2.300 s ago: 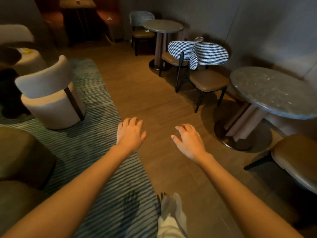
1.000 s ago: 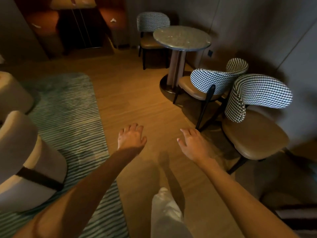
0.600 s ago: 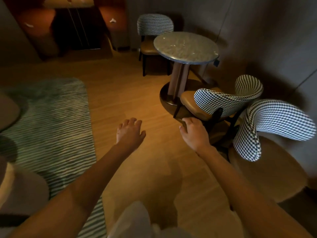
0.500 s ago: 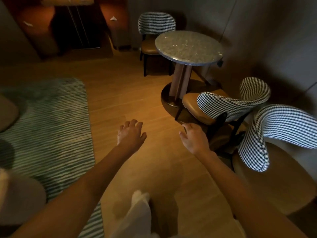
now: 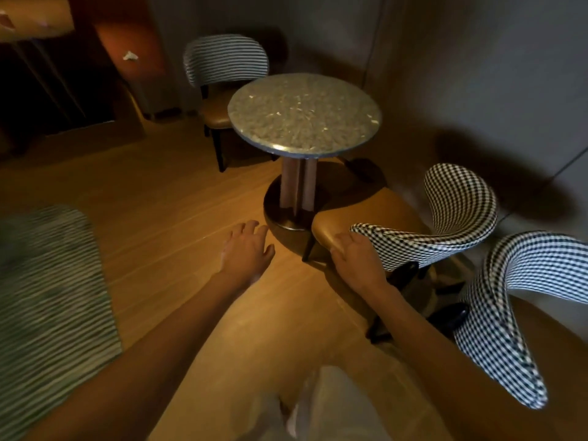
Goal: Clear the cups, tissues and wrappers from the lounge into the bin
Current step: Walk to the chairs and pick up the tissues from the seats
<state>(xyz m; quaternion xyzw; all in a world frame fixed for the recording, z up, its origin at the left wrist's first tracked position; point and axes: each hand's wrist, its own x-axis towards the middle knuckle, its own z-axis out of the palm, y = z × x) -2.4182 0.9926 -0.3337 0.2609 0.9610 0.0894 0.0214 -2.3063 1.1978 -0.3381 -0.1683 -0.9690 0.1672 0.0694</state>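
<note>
Wood-plank floor, warm lit. Round speckled stone-top table on a central pedestal with a dark round base standing on the floor. Three chairs with checked backs stand on the floor around it: one behind, two on the near right. Striped green rug lies on the floor at left. Small white scrap on an orange seat far back.

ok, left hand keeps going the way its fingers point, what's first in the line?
Probably the dark round base of the round table, just ahead of the left hand. Only bare wooden floor lies between them. One view, so depth is uncertain.
</note>
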